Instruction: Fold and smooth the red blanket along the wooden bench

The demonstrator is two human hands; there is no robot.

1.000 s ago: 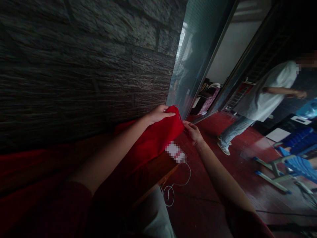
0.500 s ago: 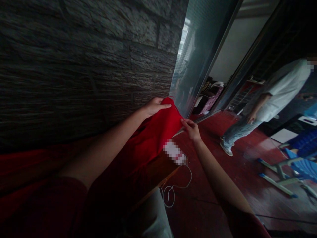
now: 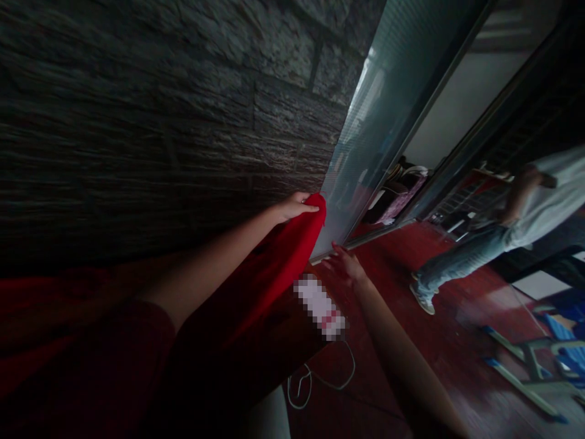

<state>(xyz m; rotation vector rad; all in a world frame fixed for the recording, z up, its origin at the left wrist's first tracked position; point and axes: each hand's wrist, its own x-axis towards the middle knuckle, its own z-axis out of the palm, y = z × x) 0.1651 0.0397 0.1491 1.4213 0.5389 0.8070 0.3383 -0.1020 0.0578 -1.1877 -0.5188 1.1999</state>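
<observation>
A red cloth (image 3: 292, 250) hangs from my left hand (image 3: 295, 207), which pinches its upper end between thumb and fingers. Its lower part falls into shadow over a dark wooden surface (image 3: 292, 335). My right hand (image 3: 342, 265) is off the cloth, a little to its right, with the fingers spread and slightly blurred. A blurred-out white and pink object (image 3: 320, 308) lies on the wooden surface, below and left of my right hand.
A rough stone wall (image 3: 183, 122) rises on the left, beside a glass panel (image 3: 365, 134). A thin pale cable (image 3: 351, 366) hangs off the surface's edge. On the right, a person (image 3: 525, 213) stands on the red floor near a metal-framed blue chair (image 3: 530, 366).
My right hand has let go of the cloth's edge and opened, moving slightly down. The cloth's right side has dropped. The view has shifted, and the person has moved right.
</observation>
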